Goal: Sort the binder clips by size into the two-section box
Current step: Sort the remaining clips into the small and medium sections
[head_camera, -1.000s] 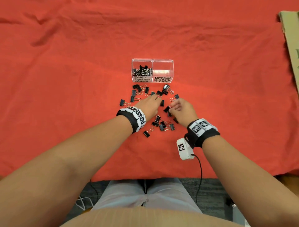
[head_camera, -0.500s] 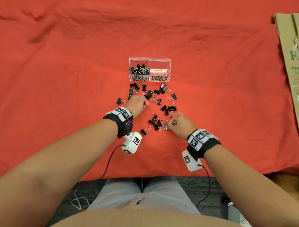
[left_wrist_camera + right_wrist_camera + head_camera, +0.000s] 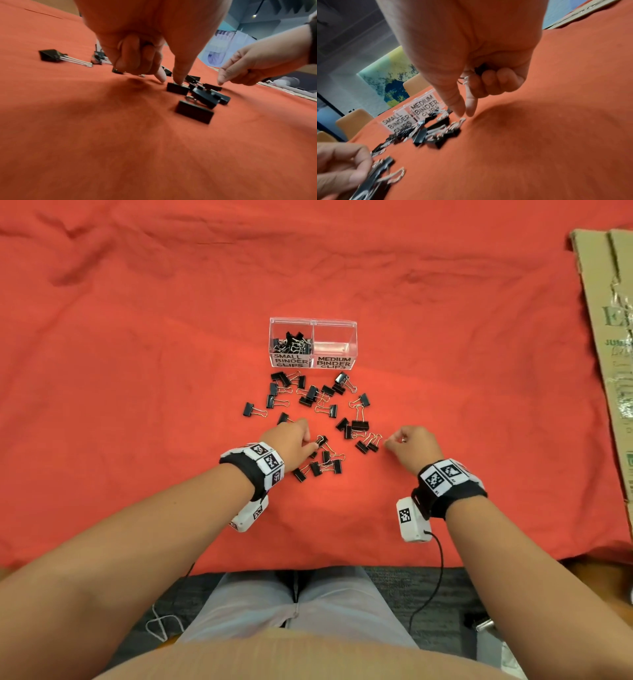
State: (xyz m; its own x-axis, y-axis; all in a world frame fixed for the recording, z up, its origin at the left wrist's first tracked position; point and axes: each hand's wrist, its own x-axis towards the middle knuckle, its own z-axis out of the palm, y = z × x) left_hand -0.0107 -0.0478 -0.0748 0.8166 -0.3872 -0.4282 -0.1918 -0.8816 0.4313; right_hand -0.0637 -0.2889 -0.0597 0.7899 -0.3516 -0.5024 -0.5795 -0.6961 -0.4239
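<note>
The box (image 3: 312,320) stands on the red cloth (image 3: 137,371) of the table, its left section labelled for small clips and already part filled, its right section labelled for medium ones and apparently bare. Loose clips (image 3: 318,402) lie scattered just in front of it, between the box and the person. The left hand (image 3: 291,441) reaches down with index finger and thumb narrowed over one black clip (image 3: 177,88); the thumb tip touches its top edge, the other fingers (image 3: 135,54) are curled into the palm, and whether they hide a clip cannot be told. The right hand (image 3: 412,445) hovers just beside a pair of clips (image 3: 368,445), thumb and index held close and pointing down at their wire handles, while its curled fingers (image 3: 498,79) hold at least one clip (image 3: 481,69) against the palm. The step in hand looks like gathering several before a trip to the box. To do it well, each pinch should probably take the black body or both handles together, not one wire loop, which may swing. Lifting straight up would keep tangled neighbours from dragging along. Each hand is best kept to one size, so a handful drops into a single section without re-sorting, and a full palm risks spilling.
</note>
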